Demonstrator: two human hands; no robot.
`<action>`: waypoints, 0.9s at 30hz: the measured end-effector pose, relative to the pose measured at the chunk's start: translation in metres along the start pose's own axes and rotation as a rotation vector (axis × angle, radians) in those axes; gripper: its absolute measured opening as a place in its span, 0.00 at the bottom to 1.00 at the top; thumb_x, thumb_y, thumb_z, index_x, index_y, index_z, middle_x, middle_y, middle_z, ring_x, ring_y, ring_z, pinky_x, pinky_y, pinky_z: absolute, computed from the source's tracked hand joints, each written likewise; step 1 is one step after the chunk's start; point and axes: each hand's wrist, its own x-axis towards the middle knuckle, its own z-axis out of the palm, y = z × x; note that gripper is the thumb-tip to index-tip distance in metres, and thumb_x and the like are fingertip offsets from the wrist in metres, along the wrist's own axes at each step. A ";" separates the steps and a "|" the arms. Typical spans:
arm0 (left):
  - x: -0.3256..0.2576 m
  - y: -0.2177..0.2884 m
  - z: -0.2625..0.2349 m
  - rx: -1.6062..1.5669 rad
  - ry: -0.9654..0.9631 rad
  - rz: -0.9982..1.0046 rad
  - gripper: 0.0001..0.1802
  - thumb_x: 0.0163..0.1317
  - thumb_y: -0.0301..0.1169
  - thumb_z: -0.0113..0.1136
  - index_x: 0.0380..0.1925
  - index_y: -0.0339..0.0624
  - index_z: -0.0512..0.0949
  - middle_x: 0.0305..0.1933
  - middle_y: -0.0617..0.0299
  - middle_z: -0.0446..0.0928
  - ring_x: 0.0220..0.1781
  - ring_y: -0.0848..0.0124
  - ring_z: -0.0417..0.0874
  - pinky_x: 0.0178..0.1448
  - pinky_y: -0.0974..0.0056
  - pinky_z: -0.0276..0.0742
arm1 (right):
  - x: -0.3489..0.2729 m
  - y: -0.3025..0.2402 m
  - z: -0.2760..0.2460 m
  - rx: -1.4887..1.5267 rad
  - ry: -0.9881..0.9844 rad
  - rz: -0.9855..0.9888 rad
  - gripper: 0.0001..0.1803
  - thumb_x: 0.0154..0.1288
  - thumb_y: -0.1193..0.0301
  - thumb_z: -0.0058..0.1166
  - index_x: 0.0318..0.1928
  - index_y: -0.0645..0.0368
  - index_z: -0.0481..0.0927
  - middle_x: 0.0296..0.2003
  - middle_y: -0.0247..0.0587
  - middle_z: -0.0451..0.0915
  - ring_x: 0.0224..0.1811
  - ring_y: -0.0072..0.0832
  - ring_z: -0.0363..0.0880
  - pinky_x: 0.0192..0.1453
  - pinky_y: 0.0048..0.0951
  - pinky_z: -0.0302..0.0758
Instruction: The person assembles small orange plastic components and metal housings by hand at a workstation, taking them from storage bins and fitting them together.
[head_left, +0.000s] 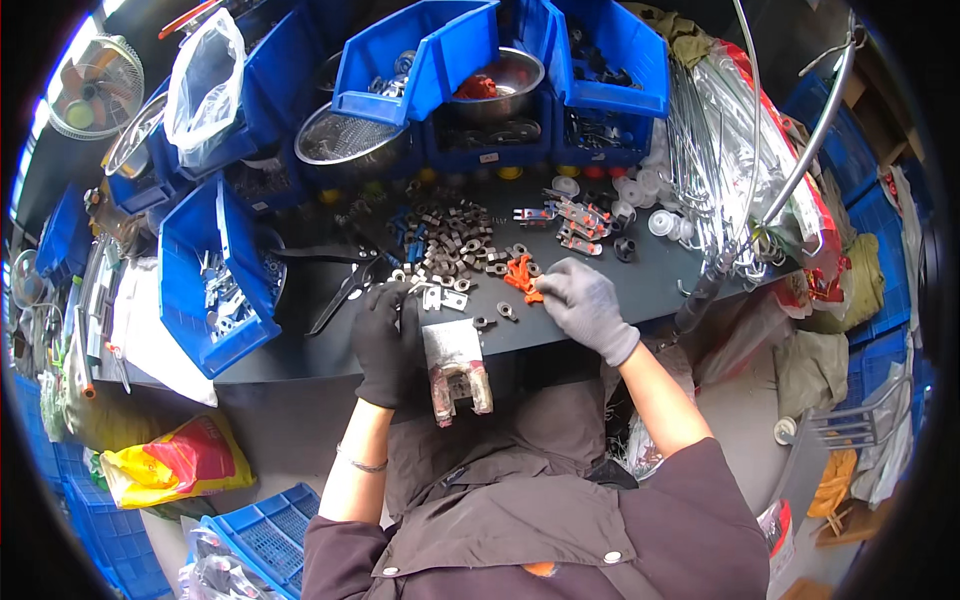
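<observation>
My left hand point(388, 345), in a black glove, is closed beside a worn metal block point(455, 345) at the table's front edge. Anything inside its fingers is hidden. Small silvery brackets point(443, 298) lie just past the block, close to the left fingertips. In a grey glove, my right hand point(588, 305) pinches an orange plastic part point(534, 297) at the edge of a small orange pile point(519, 273). Left of that pile spreads a heap of small metal clamp pieces point(455, 240), with some blue pieces point(408, 232) at its far left side.
Black-handled pliers point(350, 290) lie left of the heap, near a blue bin point(215, 235) of metal parts. More blue bins point(415, 45) and a steel colander point(345, 140) line the back. Assembled clips point(580, 225), white plastic caps point(665, 223) and long metal rods point(705, 130) occupy the right.
</observation>
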 end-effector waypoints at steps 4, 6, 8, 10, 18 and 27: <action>-0.013 0.016 -0.004 -0.521 -0.145 -0.396 0.12 0.64 0.26 0.56 0.45 0.32 0.79 0.32 0.58 0.81 0.31 0.76 0.79 0.35 0.69 0.73 | -0.008 -0.001 0.005 -0.085 -0.140 0.062 0.10 0.53 0.67 0.59 0.37 0.51 0.83 0.36 0.39 0.77 0.38 0.39 0.79 0.41 0.39 0.76; -0.020 0.017 -0.002 -0.576 -0.161 -0.413 0.12 0.64 0.27 0.56 0.45 0.32 0.79 0.32 0.60 0.81 0.30 0.78 0.78 0.35 0.71 0.73 | -0.003 -0.012 0.004 -0.071 -0.151 0.051 0.10 0.53 0.67 0.59 0.37 0.51 0.82 0.36 0.40 0.77 0.38 0.39 0.79 0.41 0.39 0.76; -0.024 0.027 -0.004 -0.809 -0.238 -0.583 0.12 0.65 0.29 0.58 0.44 0.33 0.79 0.31 0.66 0.79 0.29 0.83 0.75 0.33 0.76 0.70 | -0.001 -0.018 0.007 -0.061 -0.158 0.052 0.09 0.53 0.67 0.59 0.37 0.52 0.82 0.35 0.40 0.77 0.38 0.39 0.80 0.41 0.39 0.76; -0.022 0.039 -0.013 -0.898 -0.278 -0.685 0.12 0.66 0.30 0.58 0.43 0.34 0.80 0.32 0.67 0.79 0.29 0.84 0.74 0.32 0.77 0.69 | 0.003 -0.015 0.017 -0.253 -0.253 0.090 0.09 0.53 0.65 0.59 0.35 0.52 0.80 0.34 0.40 0.78 0.36 0.40 0.80 0.39 0.39 0.76; -0.024 0.041 -0.023 -1.125 -0.431 -0.852 0.13 0.67 0.29 0.56 0.48 0.34 0.77 0.39 0.64 0.80 0.36 0.80 0.79 0.42 0.74 0.78 | -0.001 -0.032 -0.008 0.319 -0.184 0.359 0.06 0.54 0.71 0.59 0.33 0.59 0.83 0.30 0.42 0.82 0.32 0.31 0.81 0.36 0.30 0.76; -0.014 0.043 -0.028 -1.194 -0.735 -0.802 0.16 0.69 0.29 0.51 0.52 0.30 0.74 0.46 0.57 0.80 0.42 0.76 0.83 0.47 0.71 0.81 | 0.013 -0.089 -0.037 0.062 -0.256 -0.565 0.13 0.47 0.69 0.62 0.37 0.46 0.82 0.41 0.27 0.79 0.50 0.33 0.75 0.48 0.40 0.71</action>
